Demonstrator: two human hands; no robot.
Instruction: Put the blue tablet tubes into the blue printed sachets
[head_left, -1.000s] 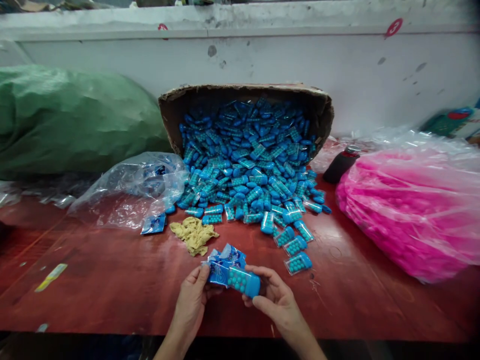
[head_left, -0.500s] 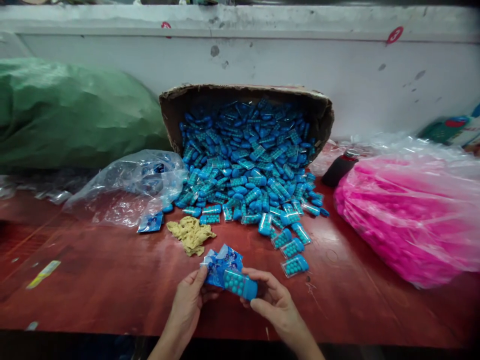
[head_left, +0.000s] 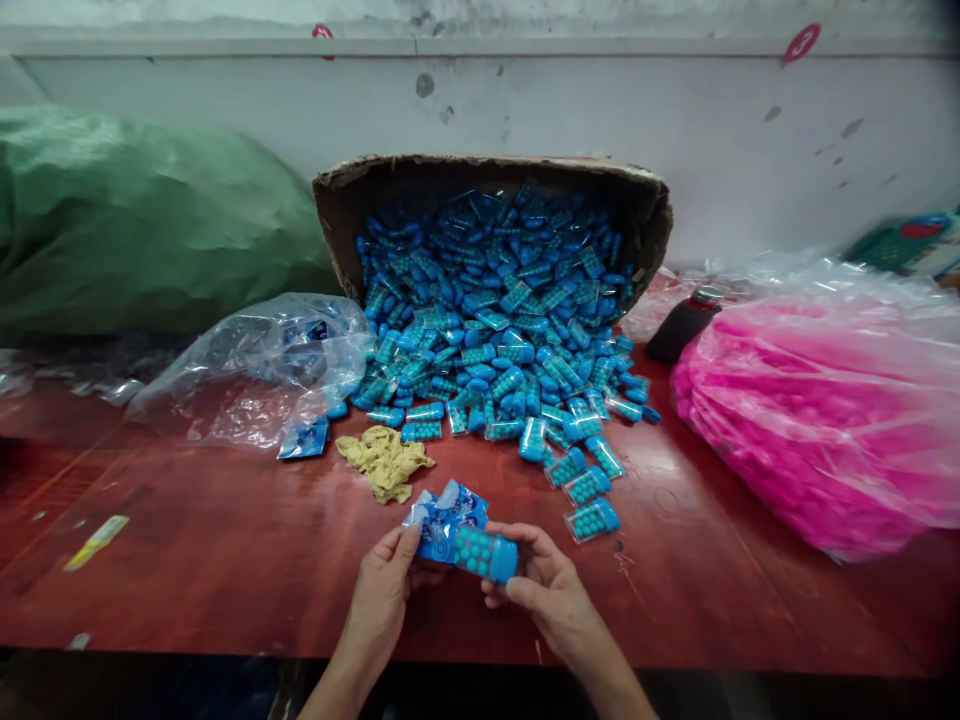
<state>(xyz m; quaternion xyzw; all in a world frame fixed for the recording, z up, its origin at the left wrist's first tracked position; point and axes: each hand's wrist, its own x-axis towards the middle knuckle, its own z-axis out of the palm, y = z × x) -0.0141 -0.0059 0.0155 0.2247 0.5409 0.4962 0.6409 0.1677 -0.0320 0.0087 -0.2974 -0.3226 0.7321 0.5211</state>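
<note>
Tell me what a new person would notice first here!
Probably the heap of blue containers spilling from the cardboard box in the middle. Then the clear bag of bright pink pieces on the right. In front, the left hand holds blue packets and the right hand one container.

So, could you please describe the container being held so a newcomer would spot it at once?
From the cardboard box and its spilled pile, look towards the near edge of the red table. There, the right hand holds a clear container of turquoise beads by its blue end; its lookalikes lie loose.
</note>
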